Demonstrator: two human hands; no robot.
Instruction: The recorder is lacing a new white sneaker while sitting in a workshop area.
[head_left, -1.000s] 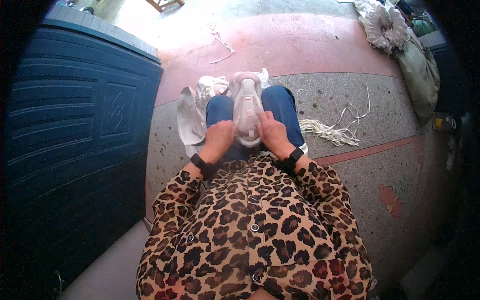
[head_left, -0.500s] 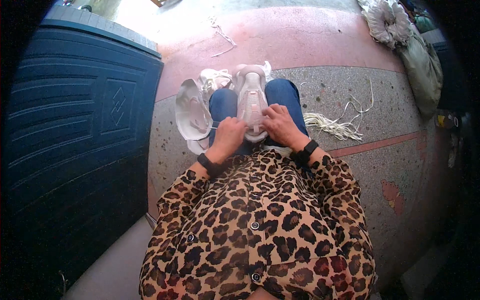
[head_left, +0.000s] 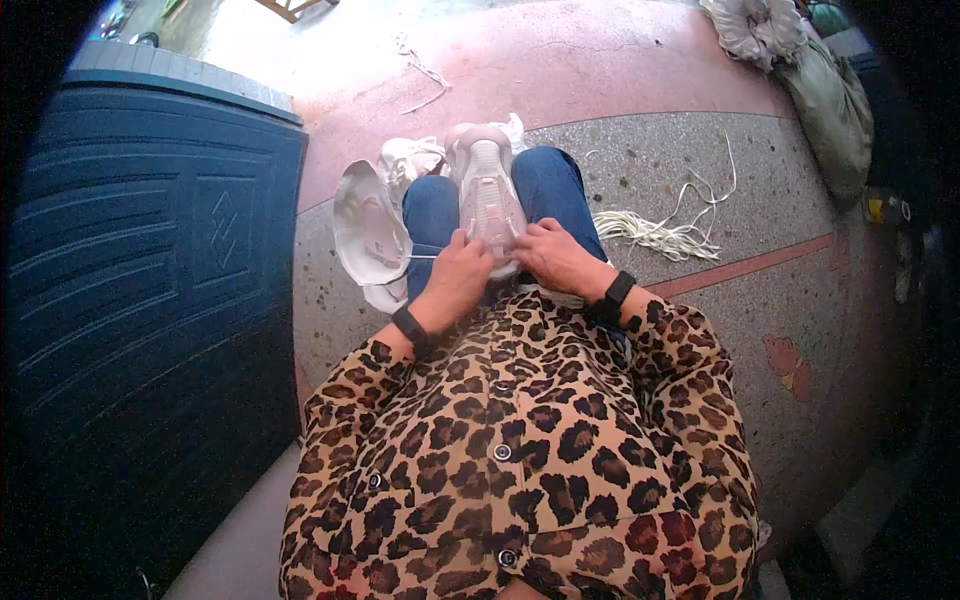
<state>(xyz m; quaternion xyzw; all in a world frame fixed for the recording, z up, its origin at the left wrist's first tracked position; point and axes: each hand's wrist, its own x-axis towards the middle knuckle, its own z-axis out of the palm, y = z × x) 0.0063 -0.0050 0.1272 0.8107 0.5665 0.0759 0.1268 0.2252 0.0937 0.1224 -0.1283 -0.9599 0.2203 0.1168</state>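
Pale pink, the mesh sneaker [head_left: 488, 190] lies along my lap between my knees, toe pointing away. My left hand [head_left: 458, 275] pinches a thin white lace [head_left: 425, 256] at its near end; my right hand [head_left: 553, 257] clasps the shoe's right side, equally close.

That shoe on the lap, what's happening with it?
A person in a leopard-print shirt sits with a pale pink shoe on their knees. Both hands are at its near end: the left hand pinches a thin white lace, and the right hand steadies the shoe. Another shoe lies on the floor by the left knee, and a bundle of white laces lies to the right.
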